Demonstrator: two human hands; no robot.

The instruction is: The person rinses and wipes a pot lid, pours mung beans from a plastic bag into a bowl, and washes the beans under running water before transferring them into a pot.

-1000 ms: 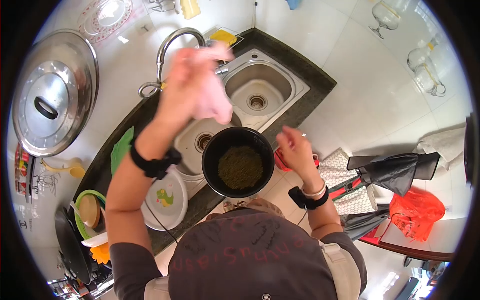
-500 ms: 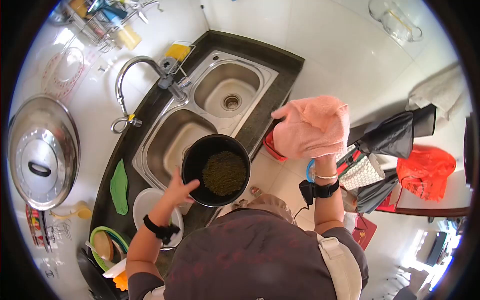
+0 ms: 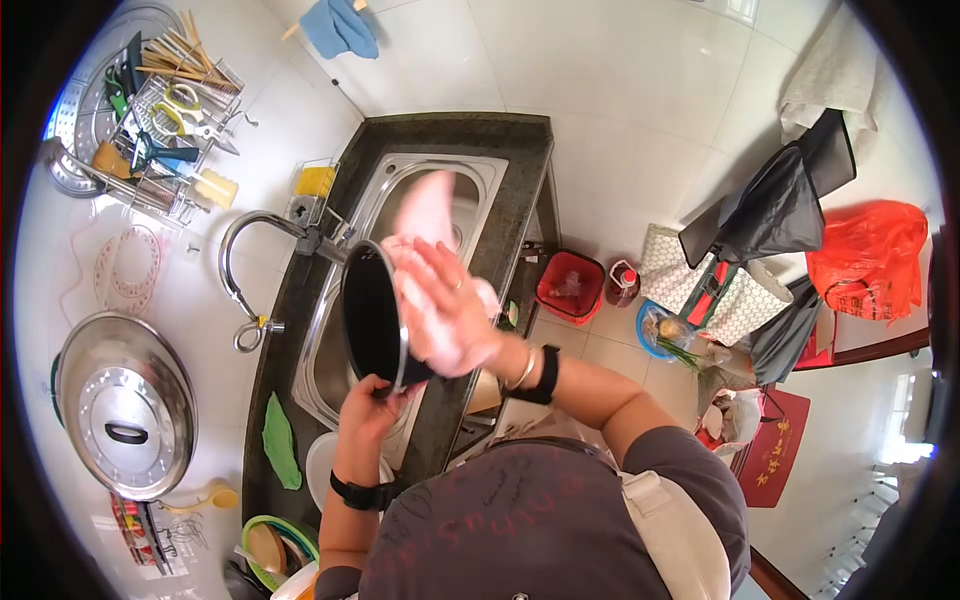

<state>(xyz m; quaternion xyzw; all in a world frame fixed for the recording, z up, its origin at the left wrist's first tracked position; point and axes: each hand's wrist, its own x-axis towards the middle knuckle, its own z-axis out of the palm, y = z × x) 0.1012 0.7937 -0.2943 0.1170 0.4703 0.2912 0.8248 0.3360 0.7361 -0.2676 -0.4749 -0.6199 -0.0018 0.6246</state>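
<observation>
A black pot [image 3: 368, 315] is tilted on its side above the sink's near basin, its opening turned to the left. My left hand [image 3: 370, 402] grips the lower rim, thumb at the edge. My right hand [image 3: 445, 295] presses a pink cloth [image 3: 425, 345] against the pot's outer side, fingers laid over the cloth. One end of the cloth, blurred, flaps up over the far basin. The pot's dark inner wall shows, but its bottom is out of sight. Beneath lies the steel double sink [image 3: 485, 175], with the curved faucet [image 3: 235, 235] to its left.
On the counter lie a green cloth [image 3: 279, 445] and a white bowl [image 3: 322, 470], partly hidden by my arm. A large steel lid [image 3: 125, 405] and a utensil rack [image 3: 175, 130] hang on the left wall. A red bin [image 3: 570, 285] and bags stand on the floor to the right.
The pot has tipped from facing up to lying on its side. My right hand has brought the pink cloth leftward onto it, and my left hand has closed on the rim. The view has shifted.
</observation>
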